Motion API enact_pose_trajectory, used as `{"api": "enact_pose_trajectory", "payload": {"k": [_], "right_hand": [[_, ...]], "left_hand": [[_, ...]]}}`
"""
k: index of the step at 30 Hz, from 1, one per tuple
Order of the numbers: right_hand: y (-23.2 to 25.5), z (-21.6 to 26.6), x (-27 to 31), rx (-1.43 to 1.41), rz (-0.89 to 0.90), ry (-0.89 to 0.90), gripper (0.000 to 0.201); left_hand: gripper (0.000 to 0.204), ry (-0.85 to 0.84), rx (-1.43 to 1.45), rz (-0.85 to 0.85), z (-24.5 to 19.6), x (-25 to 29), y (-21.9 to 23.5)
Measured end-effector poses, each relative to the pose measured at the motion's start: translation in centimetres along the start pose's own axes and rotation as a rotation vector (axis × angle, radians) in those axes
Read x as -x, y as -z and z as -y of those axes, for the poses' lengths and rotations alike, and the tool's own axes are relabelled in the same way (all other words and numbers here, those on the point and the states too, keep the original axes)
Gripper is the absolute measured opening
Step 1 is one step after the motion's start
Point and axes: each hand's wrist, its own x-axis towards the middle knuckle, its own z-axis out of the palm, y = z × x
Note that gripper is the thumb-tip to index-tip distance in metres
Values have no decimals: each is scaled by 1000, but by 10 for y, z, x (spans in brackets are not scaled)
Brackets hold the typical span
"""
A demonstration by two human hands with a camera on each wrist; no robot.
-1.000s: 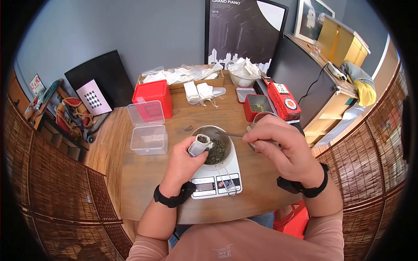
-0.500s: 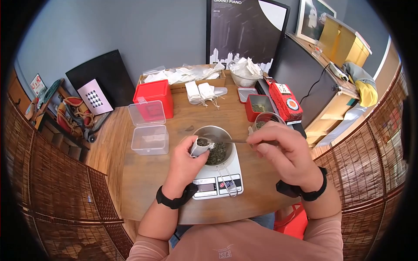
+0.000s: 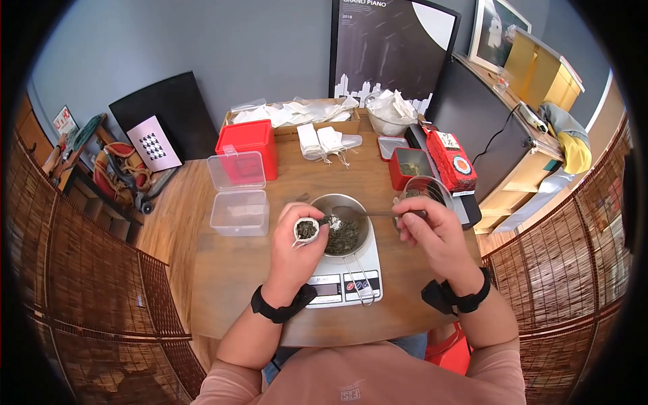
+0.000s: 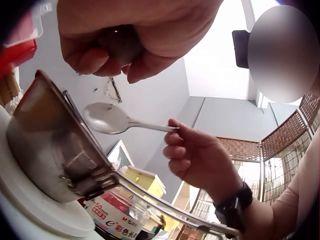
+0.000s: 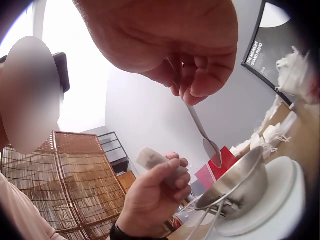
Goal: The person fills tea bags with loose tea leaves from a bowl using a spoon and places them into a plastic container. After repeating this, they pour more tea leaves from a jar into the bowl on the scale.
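My left hand (image 3: 287, 260) grips a small white tea bag (image 3: 306, 231), its round mouth facing up and dark dried leaves showing inside. In the right wrist view the tea bag (image 5: 152, 159) pokes out above the thumb. My right hand (image 3: 435, 233) pinches the handle of a metal spoon (image 4: 105, 119), whose bowl hangs over the pot's far side, close to the left hand. The steel pot (image 4: 40, 137) holds dried leaves (image 3: 345, 237) and a small white patch. It stands on a white kitchen scale (image 3: 371, 263), its wire handle towards me.
Left are an open clear plastic box (image 3: 239, 214) and a red box (image 3: 246, 138). Behind lie white drawstring bags (image 3: 329, 140) and a cardboard box (image 3: 349, 127) of more bags. On the right stand a red tin (image 3: 399, 181) with leaves, a clear cup (image 3: 442, 192) and a red packet (image 3: 451, 162).
The spoon has reached the bag's mouth and drawn back over the pot. My left hand has turned the bag so its mouth faces up more. The head view has shifted slightly.
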Motion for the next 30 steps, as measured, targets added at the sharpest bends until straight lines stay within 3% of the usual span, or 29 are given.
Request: {"api": "enact_pose_trajectory", "payload": {"k": [2, 7, 13, 18, 24, 30], "right_hand": [[-1, -9, -1, -2, -7, -52, 17], [-3, -20, -4, -35, -4, -96, 16], [-3, -33, -12, -38, -27, -134, 17], [-13, -47, -18, -37, -15, -81, 18], [-21, -59, -22, 39, 31, -63, 18], [-19, -64, -25, -99, 31, -229, 18]], "left_hand": [[18, -33, 6, 7, 0, -1, -1], [15, 189, 134, -15, -5, 1, -2], [18, 275, 219, -44, 0, -4, 5], [20, 238, 128, -33, 6, -7, 12], [20, 316, 105, 59, 5, -9, 14], [19, 354, 97, 62, 9, -9, 14]]}}
